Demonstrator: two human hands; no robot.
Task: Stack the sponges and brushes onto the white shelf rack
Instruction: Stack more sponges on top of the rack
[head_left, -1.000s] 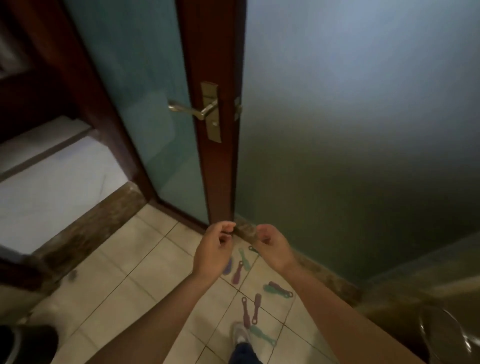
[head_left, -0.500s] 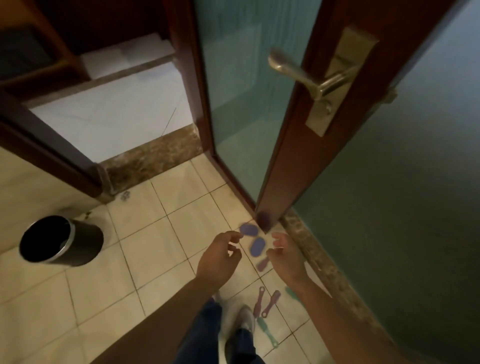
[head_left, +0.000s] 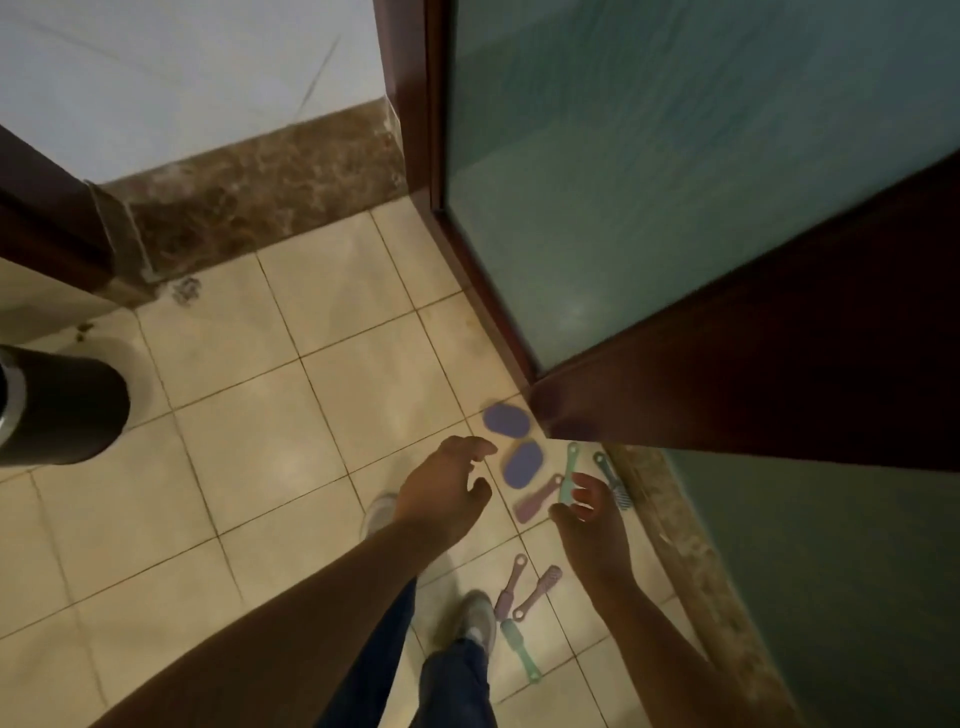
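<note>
Two purple oval sponges (head_left: 506, 420) (head_left: 522, 463) lie on the beige tiled floor (head_left: 249, 452) by the door's lower corner. Near them lie a mauve brush (head_left: 537, 499), a green brush (head_left: 569, 470) and a grey brush (head_left: 613, 480). Closer to my feet lie two pink brushes (head_left: 511, 584) (head_left: 540, 590) and a green one (head_left: 519, 649). My left hand (head_left: 447, 491) hovers above the floor left of the sponges, fingers loosely curled, holding nothing. My right hand (head_left: 589, 512) hovers over the brushes, fingers relaxed and empty. No white shelf rack is in view.
A dark wooden door with frosted glass (head_left: 649, 197) stands ajar above the sponges. A black bin (head_left: 57, 408) stands at the left edge. A brown marble threshold (head_left: 260, 182) crosses the doorway. My shoes (head_left: 475, 621) stand beside the nearer brushes.
My view has tilted down and come closer to the floor. Both hands have dropped toward the sponges and brushes and spread a little apart. The door handle has left the view.
</note>
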